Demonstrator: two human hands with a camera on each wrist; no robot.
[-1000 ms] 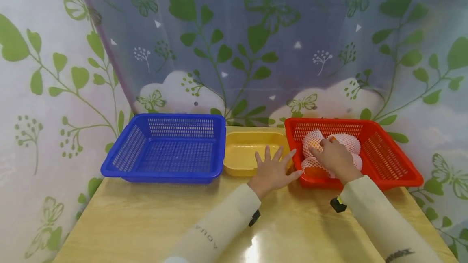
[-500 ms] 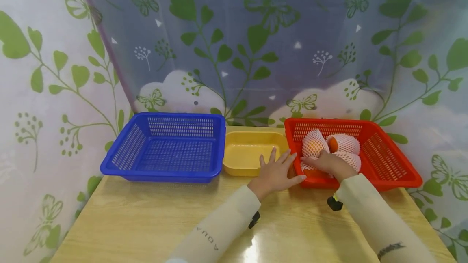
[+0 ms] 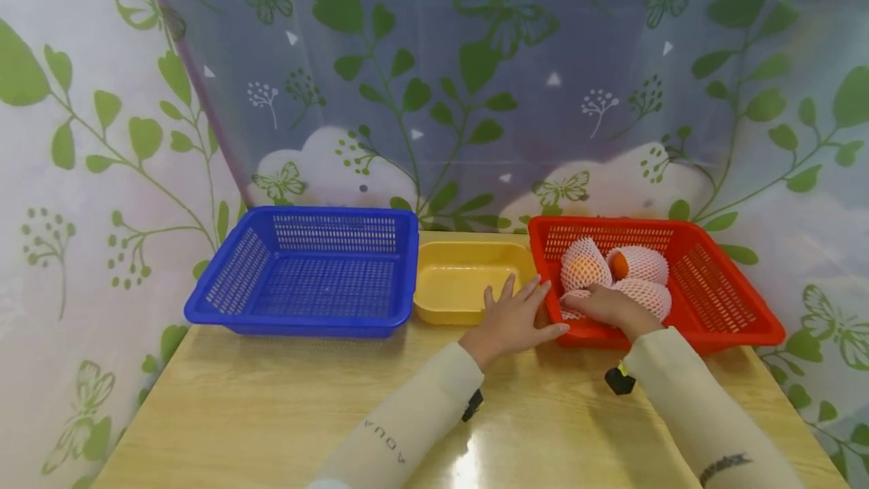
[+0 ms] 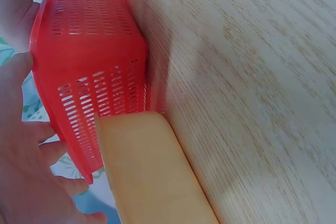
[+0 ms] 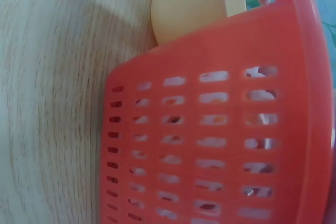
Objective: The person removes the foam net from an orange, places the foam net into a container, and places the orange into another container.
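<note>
Several orange-coloured fruits in white foam net sleeves, such as the netted fruit at the back, sit in the left half of a red plastic basket. My right hand reaches over the front rim with fingers bent round the front-left netted fruit, mostly covered by the hand. My left hand is spread at the basket's left side, with fingers nearly straight against the rim in the left wrist view. Through the slots of the basket wall, the right wrist view shows bits of white net.
A yellow plastic tub stands between the red basket and a blue slotted basket, partly behind my left hand. All three rest along the back of a wooden table, against a patterned curtain.
My right hand has moved forward and down from the upper fruits to the front-left one, uncovering the fruits behind. My left hand has shifted slightly right, closer onto the basket rim.
</note>
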